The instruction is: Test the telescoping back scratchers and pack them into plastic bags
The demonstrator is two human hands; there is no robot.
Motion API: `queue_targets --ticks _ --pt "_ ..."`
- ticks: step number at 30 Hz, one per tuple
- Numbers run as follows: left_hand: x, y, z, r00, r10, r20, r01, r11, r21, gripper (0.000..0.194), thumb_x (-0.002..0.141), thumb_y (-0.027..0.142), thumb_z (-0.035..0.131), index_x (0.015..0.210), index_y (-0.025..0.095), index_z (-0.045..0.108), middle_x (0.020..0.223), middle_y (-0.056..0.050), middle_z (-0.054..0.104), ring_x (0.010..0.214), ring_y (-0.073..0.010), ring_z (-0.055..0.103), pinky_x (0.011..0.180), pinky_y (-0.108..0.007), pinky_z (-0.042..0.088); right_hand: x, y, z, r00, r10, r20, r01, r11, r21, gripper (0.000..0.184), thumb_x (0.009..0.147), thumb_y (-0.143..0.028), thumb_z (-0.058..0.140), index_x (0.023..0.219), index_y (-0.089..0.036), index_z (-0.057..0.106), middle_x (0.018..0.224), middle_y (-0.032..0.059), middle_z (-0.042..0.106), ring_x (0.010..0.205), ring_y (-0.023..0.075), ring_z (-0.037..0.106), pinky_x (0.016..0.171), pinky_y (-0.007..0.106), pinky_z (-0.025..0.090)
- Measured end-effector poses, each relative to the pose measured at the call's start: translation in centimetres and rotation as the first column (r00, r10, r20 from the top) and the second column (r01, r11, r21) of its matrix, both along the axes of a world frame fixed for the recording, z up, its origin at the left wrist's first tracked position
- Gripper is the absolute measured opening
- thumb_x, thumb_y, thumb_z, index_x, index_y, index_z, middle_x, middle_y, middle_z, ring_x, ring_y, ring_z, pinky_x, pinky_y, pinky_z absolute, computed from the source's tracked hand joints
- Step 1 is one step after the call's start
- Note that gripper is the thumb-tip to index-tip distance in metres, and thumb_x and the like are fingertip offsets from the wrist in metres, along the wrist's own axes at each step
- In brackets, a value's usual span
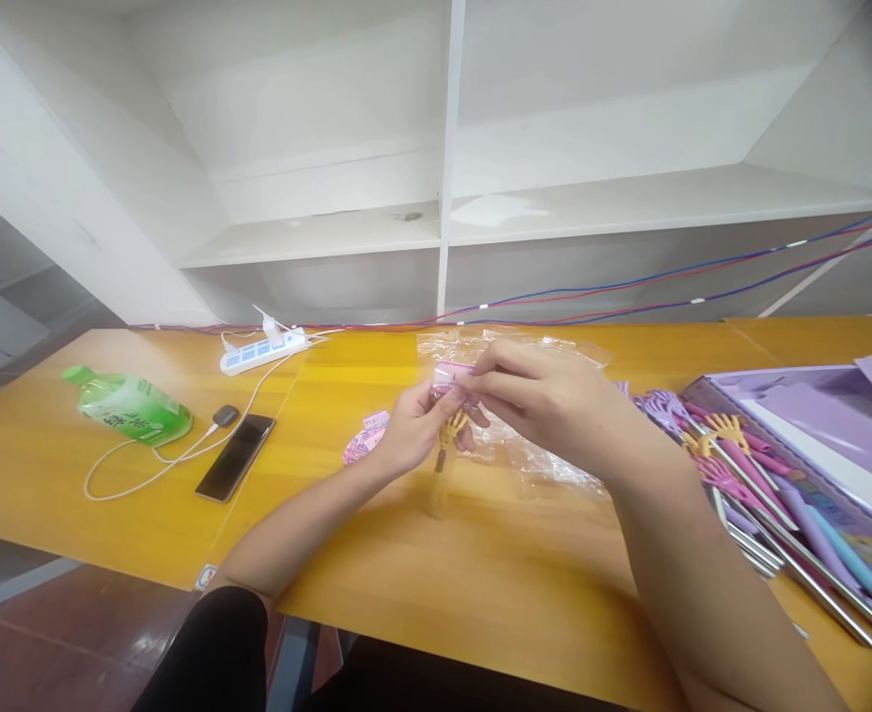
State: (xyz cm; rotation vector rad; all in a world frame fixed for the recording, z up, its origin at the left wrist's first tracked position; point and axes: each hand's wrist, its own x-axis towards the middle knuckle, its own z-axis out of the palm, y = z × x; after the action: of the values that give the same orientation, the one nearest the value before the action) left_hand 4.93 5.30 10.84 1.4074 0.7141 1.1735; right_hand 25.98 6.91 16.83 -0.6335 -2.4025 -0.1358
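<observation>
Pink label [451, 375] pinched in the grip of left hand [415, 427] and right hand [536, 384], over the bench [495, 593] toward its far edge; judged partway: this one in work, pink strips [366, 440] and right-edge hand-headed sticks [747, 445] unhandled.

A green plastic bottle [135, 407] with a green cap lies on its side at the left of the wooden table [540, 603]. A smartphone [235, 458], screen dark, lies flat nearby. Between them sits a small dark device [225, 415] with a white cable [87, 483]. A white power strip [264, 352], plug inserted, rests towards the rear. Red and blue wires [629, 280] rise rightward before a white shelving unit [451, 129]
</observation>
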Motion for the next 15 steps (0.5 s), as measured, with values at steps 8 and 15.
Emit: queue_targets --ticks 8,15 --pt "-0.4 0.3 -0.6 0.999 -0.022 0.03 0.019 0.997 0.078 0.033 0.106 0.049 0.063 0.102 0.017 0.061 0.08 0.0 0.072 0.056 -0.011 0.068 0.06 -0.024 0.054 -0.5 -1.0 0.6 0.99 -0.063 0.128 0.051 0.994 0.093 0.018 0.107 -0.019 0.054 0.099 -0.02 0.07 0.1 0.0049 0.068 0.077 0.0149 0.058 0.065 0.032 0.037" --pt "-0.6 0.3 -0.7 0.995 -0.051 0.084 0.044 0.995 0.085 0.03 0.105 0.048 0.066 0.104 0.018 0.061 0.074 0.003 0.068 0.057 -0.0117 0.068 0.061 -0.024 0.052 -1.0 -1.1 0.9 0.995 -0.06 0.076 0.042 0.976 0.212 0.019 0.106 -0.022 0.058 0.094 -0.016 0.07 0.095 0.005 0.066 0.074 0.0145 0.057 0.063 0.033 0.039"
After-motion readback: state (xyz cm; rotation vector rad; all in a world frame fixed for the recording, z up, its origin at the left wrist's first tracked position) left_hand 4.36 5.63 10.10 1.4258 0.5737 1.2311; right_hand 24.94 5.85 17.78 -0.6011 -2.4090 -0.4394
